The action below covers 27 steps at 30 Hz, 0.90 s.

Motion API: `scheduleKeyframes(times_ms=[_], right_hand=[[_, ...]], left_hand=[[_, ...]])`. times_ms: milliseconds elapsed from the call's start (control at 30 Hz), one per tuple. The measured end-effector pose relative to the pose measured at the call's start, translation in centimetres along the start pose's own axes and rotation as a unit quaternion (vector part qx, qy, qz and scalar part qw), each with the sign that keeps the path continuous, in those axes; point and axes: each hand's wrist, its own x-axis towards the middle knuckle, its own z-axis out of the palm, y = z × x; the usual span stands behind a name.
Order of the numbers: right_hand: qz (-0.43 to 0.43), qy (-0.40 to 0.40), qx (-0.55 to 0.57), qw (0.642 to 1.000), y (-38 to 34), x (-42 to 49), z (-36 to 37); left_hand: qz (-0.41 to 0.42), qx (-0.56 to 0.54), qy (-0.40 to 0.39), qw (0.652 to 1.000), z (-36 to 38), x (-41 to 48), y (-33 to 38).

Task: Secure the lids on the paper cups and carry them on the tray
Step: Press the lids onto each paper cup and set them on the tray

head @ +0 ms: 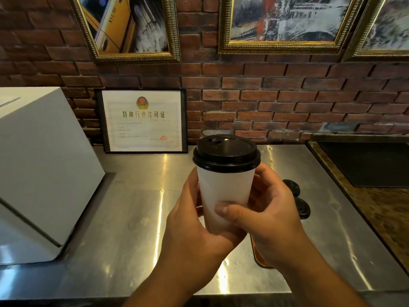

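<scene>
Grip: left hand (194, 220) wraps the left side of the cup (225, 187), fingers curled round behind it; right hand (272, 211) closes on the right side, thumb laid flat across the front wall; both hands hold this one cup firmly, neither one slack.
Cup place: held upright in the air in front of the person, above the counter (132, 218), touching nothing but the hands.
Cup look: plain white paper, no print showing; walls taper toward the base; the base is hidden by the palms.
Lid: black plastic lid (225, 152) sits on the rim, domed, with a raised ring and a sip hole at its far left; its skirt overhangs the paper all round; it looks level.
Other lids: two other lids (302, 208), black and round, lie just past the right hand, one behind the other; whether cups stand under them cannot be told.
Tray: a brown curved edge of the tray (257, 255) shows under the right wrist, lying on the counter; the rest is hidden.
Counter: brushed steel, glossy with streaks of light.
Left: a large white box (44, 162) rests on the counter.
Back: a framed certificate (143, 120) leans against the brick wall (287, 96); gold-framed pictures (283, 23) hang above.
Right: a dark mat (365, 162) lies on a brown stone top (387, 218).
</scene>
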Motion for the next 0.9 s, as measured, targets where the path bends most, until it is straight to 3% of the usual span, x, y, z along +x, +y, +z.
scheduleKeyframes(times_ms=[200, 400, 900], right_hand=[[-0.006, 0.009, -0.001, 1.0, 0.23, 0.1, -0.05], [-0.004, -0.04, -0.006, 0.999, -0.18, 0.37, -0.53], [-0.013, -0.018, 0.026, 0.999, 0.16, 0.1, -0.43]], left_hand=[[0.0, -0.005, -0.002, 1.0, 0.03, -0.12, 0.1], [0.003, 0.006, -0.007, 1.0, -0.2, -0.09, -0.11], [0.004, 0.018, 0.0, 1.0, -0.14, -0.19, -0.12]])
